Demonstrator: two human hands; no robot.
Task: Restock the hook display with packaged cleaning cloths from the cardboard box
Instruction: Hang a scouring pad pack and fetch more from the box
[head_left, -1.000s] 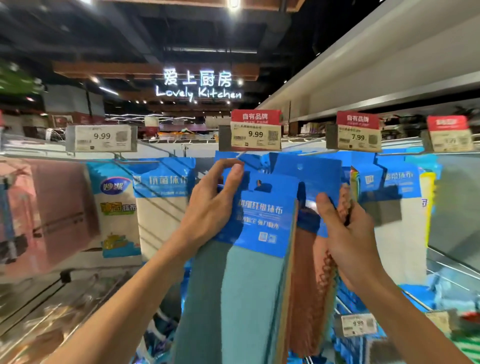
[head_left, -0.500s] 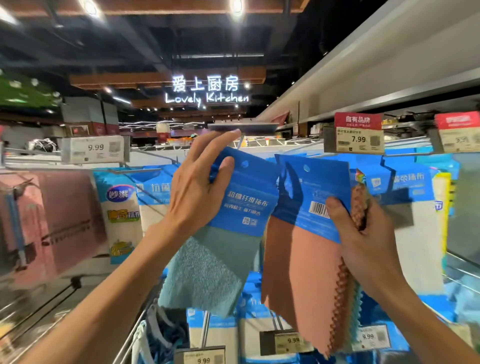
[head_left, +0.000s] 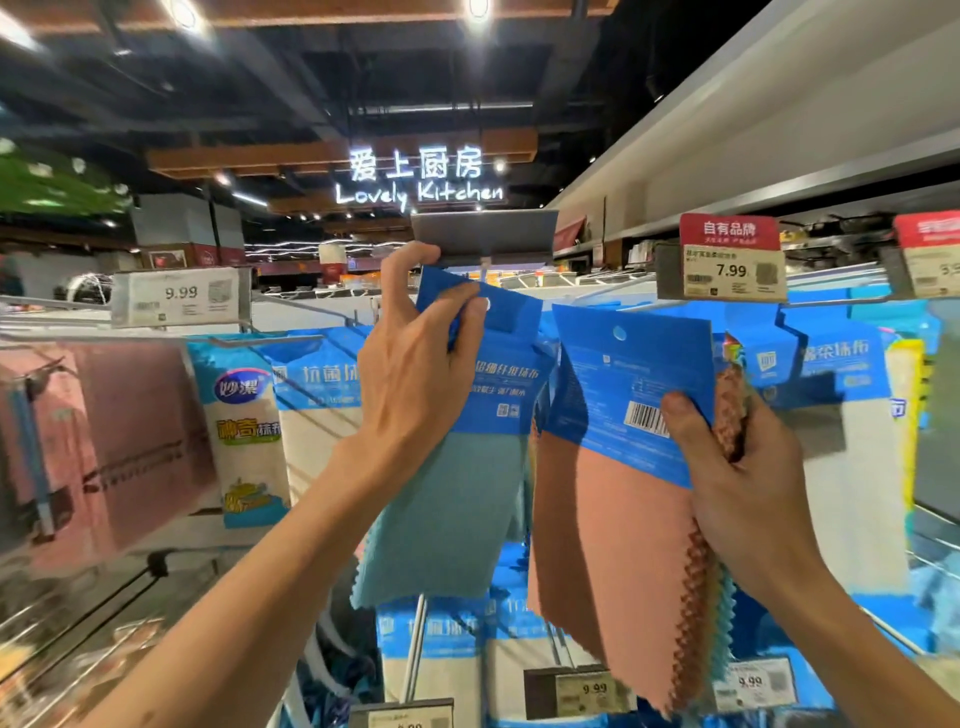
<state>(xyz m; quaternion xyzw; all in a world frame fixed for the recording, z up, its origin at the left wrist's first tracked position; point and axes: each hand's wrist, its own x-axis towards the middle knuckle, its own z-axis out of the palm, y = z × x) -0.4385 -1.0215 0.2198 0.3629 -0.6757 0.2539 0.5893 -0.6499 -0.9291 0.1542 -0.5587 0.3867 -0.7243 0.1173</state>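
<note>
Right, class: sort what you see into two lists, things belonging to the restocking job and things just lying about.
Job: left hand gripping the teal cloth pack; right hand holding the pink cloth stack; grey label holder above.
Lying about: Lovely Kitchen sign; 7.99 price tag; white cloth packs; pink towels.

Left grip (head_left: 415, 384) is up at centre, holding the single pack (head_left: 457, 493) by its top edge, just under the flipped-up tag holder (head_left: 483, 236). Just to its right and a touch lower, the right grip (head_left: 727, 467) holds the stack of packs (head_left: 613, 519). Behind them hang more packs: the left group (head_left: 244, 431) under the 9.99 tag (head_left: 179, 296), and the right group (head_left: 841, 415) under the 7.99 tag (head_left: 732, 270). Below both grips sits the lower row of packs (head_left: 431, 654). Far behind and above is the lit sign (head_left: 418, 179).
</note>
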